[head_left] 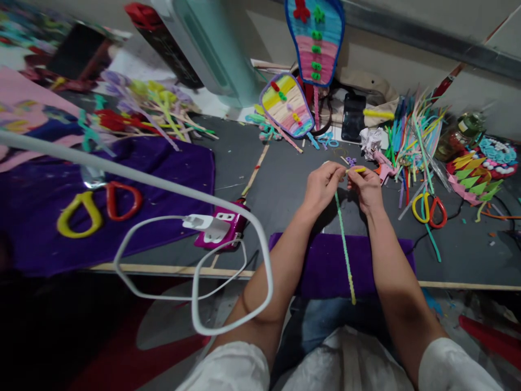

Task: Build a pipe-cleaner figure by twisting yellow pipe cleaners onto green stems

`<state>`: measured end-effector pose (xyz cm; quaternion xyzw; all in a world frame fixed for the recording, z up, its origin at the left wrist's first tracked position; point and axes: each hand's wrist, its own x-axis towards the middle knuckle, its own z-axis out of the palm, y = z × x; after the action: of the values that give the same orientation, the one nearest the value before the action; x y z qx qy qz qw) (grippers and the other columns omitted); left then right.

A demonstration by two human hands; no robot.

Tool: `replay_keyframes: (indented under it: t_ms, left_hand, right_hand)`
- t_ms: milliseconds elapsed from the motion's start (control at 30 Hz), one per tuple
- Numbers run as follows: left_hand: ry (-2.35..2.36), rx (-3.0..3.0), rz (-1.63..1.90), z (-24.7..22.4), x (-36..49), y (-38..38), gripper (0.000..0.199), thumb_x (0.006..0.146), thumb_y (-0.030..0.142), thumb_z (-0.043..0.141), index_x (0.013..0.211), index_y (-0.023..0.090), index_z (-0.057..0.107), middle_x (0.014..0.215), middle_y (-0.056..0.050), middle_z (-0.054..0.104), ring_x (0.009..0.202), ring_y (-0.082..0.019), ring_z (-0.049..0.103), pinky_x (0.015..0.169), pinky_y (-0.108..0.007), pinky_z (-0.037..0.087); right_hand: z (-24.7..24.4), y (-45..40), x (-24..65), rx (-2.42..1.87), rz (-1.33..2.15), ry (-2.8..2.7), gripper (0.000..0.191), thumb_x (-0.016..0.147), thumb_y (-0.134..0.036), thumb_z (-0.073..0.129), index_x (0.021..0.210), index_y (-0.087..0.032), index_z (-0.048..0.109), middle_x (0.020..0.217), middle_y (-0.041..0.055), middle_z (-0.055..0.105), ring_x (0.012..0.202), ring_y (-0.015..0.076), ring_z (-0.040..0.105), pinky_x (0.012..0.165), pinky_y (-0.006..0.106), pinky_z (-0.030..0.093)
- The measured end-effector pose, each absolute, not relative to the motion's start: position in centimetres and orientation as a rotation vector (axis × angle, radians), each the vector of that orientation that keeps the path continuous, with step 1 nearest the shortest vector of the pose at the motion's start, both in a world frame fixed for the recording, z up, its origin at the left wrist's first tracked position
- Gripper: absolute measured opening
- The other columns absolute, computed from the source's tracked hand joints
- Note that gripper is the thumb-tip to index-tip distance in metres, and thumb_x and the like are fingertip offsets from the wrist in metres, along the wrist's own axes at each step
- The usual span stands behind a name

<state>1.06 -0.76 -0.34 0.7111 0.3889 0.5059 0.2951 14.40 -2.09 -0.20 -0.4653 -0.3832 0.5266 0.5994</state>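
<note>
Far left: purple cloth (175,168) spread over the table, scissors (96,217) lying on it, perhaps parked off the working patch. White cable (142,175) cuts across the frame, close to the camera, looping at lower left; white charger (215,231) plugged into a pink power strip (236,221) near the table's edge, presumably for reach.

Upper centre: two striped, fan-shaped pieces (287,106) against the back, out of the way.

Centre right: left hand (323,182), fingertips pinching a thin strip; exact grip hidden. Pale green twisted stem (344,239) hangs from beneath it towards the lap, yellow at its lower end, seemingly let dangle so the fingers work only the top. Right hand (368,190) close beside, thumb and fingers pinching a short yellow piece (359,170).

Right: pink glue gun (385,164), heaped fuzzy stems (415,130), second scissors (430,216), all seemingly kept within reach.
</note>
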Motion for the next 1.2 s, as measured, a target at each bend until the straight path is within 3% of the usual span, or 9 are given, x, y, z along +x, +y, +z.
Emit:
replay_keyframes:
  t_ms: [167, 400, 600, 800, 1000, 1200]
  left_hand:
    - [0.989, 1.665, 1.315, -0.4, 1.2, -0.5, 0.044, 0.088, 0.055, 0.052, 0.068, 0.017, 0.060, 0.060, 0.001, 0.054, 0.058, -0.012, 0.047, 0.057, -0.024, 0.036]
    - [0.918, 1.489, 1.268, -0.7, 1.4, -0.4, 0.044, 0.084, 0.056, 0.057, 0.065, 0.017, 0.058, 0.055, 0.001, 0.053, 0.050, -0.009, 0.040, 0.049, -0.024, 0.031]
    - [0.897, 1.444, 1.267, -0.8, 1.5, -0.4, 0.046, 0.084, 0.056, 0.058, 0.060, 0.017, 0.056, 0.054, 0.001, 0.053, 0.049, -0.009, 0.042, 0.049, -0.024, 0.032]
    - [0.839, 1.351, 1.241, -0.8, 1.6, -0.4, 0.044, 0.081, 0.057, 0.062, 0.064, 0.017, 0.060, 0.058, -0.002, 0.059, 0.051, -0.010, 0.050, 0.051, -0.024, 0.041]
    - [0.762, 1.321, 1.093, 0.1, 0.6, -0.6, 0.025, 0.077, 0.039, 0.069, 0.084, 0.015, 0.069, 0.074, -0.005, 0.069, 0.061, -0.012, 0.061, 0.060, -0.026, 0.050]
    - [0.810, 1.555, 1.181, -0.1, 0.6, -0.4, 0.021, 0.073, 0.034, 0.072, 0.083, 0.016, 0.068, 0.079, -0.005, 0.068, 0.068, -0.014, 0.063, 0.062, -0.027, 0.050]
  right_hand:
    - [-0.4, -2.1, 14.4, -1.032, 1.190, -0.912, 0.028, 0.061, -0.039, 0.079, 0.073, -0.020, 0.061, 0.061, -0.0059, 0.054, 0.054, 0.0067, 0.047, 0.051, 0.020, 0.043]
    - [-0.5, -2.1, 14.2, -1.068, 1.128, -0.976, 0.030, 0.064, -0.044, 0.076, 0.073, -0.021, 0.059, 0.062, -0.0057, 0.050, 0.056, 0.0080, 0.044, 0.053, 0.021, 0.041]
    - [-0.5, -2.2, 14.1, -1.058, 1.096, -1.019, 0.031, 0.066, -0.046, 0.075, 0.074, -0.021, 0.058, 0.064, -0.0052, 0.051, 0.056, 0.0082, 0.044, 0.054, 0.022, 0.040]
    - [-0.4, -2.2, 14.1, -1.096, 1.095, -1.016, 0.032, 0.066, -0.048, 0.074, 0.074, -0.022, 0.058, 0.064, -0.0053, 0.051, 0.055, 0.0081, 0.045, 0.054, 0.022, 0.041]
    - [-0.4, -2.1, 14.5, -1.059, 1.233, -0.901, 0.031, 0.063, -0.044, 0.076, 0.076, -0.021, 0.058, 0.064, -0.0052, 0.056, 0.052, 0.0071, 0.047, 0.052, 0.021, 0.041]
    - [-0.3, -2.1, 14.6, -1.054, 1.338, -0.808, 0.031, 0.061, -0.040, 0.078, 0.075, -0.020, 0.058, 0.061, -0.0059, 0.055, 0.051, 0.0065, 0.047, 0.049, 0.020, 0.041]
